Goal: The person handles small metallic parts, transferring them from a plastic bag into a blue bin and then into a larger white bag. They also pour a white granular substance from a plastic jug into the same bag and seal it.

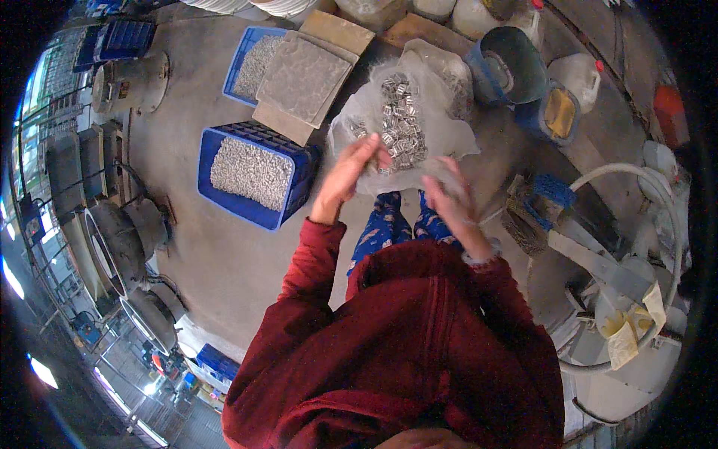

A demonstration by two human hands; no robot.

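Left side first: there's a blue crate (304, 179) sitting on the floor (224, 273), loaded with small pale grey pieces (250, 173). Just beyond it is a farther crate (232, 67), also blue, with similar-looking bits (258, 63) inside. Flat boards (303, 78) overlap its right side, maybe as a cover or maybe just parked there, can't say.

Middle is where it's at. The plastic bag (458, 141) is thin, see-through and spread wide, right in front of the person's legs, I guess so both hands reach it easily. The shiny metal parts (404, 135) are heaped inside, chunkier than the crate stuff. The left hand (356, 166) is at the bag's near left edge, fingers loosely bent, thumb a bit apart; can't tell if it's pinching plastic or a part. The right hand (451, 196) is by the near right edge, half open and blurry, so no idea if it's gripping anything. Having one on each side looks handy for keeping the bag open.

Right of that: a blue-green bucket (529, 67) with something greyish in it, then a cut-open blue container (529, 122) with a yellowish thing (559, 112) inside, and a whitish jug (577, 75) with a red cap.
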